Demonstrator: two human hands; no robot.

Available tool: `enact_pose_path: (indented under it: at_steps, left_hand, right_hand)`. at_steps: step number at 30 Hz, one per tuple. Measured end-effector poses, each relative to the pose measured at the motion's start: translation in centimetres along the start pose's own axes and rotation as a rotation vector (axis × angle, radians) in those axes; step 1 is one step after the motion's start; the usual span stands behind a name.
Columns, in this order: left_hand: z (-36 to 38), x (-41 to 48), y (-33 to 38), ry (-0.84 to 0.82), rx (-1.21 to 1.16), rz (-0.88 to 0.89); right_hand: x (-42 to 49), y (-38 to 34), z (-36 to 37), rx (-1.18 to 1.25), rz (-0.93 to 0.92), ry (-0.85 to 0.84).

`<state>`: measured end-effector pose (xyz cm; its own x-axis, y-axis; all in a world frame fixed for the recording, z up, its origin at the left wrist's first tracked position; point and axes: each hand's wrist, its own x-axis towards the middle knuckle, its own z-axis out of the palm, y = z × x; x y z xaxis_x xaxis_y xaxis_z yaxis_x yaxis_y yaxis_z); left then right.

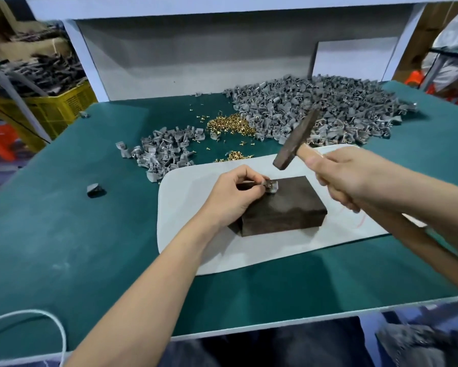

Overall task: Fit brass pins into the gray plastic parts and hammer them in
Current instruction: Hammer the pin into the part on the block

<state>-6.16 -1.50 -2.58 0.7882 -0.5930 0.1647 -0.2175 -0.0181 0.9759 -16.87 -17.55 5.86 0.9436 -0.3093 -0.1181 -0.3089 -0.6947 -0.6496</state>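
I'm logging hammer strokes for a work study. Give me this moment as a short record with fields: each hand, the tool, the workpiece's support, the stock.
left hand: pinches a gray plastic part on top of the block
right hand: grips the hammer by its wooden handle
hammer: raised, head above and clear of the part
support: dark block on a white mat on the green table
brass pins: loose heap behind the mat
gray stock: large pile back right, smaller pile to its left

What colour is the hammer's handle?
Light tan wood, on the hammer the right hand grips. The head view shows it.
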Motion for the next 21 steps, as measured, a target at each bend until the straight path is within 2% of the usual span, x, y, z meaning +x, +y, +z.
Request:
enact_pose_path:
  at_steps: [5,9,16,21]
  left_hand:
    - [0.1,-0.3,0.2,-0.002,-0.014,0.012]
    - [0.1,-0.2,0.2,-0.009,-0.024,0.009]
    - [0.0,-0.3,0.4,0.000,-0.024,-0.004]
    - [0.0,-0.2,0.3,-0.012,-0.012,-0.013]
  right_hand:
    - [-1.7,-1.8,1.4,-0.297,-0.094,0.077]
    - [-1.2,-2.6,1.5,-0.480,-0.076,0.112]
    - [-1.3,-2.9,2.1,-0.486,-0.072,0.052]
    - [-1.5,-3.4,1.5,-0.362,-0.113,0.119]
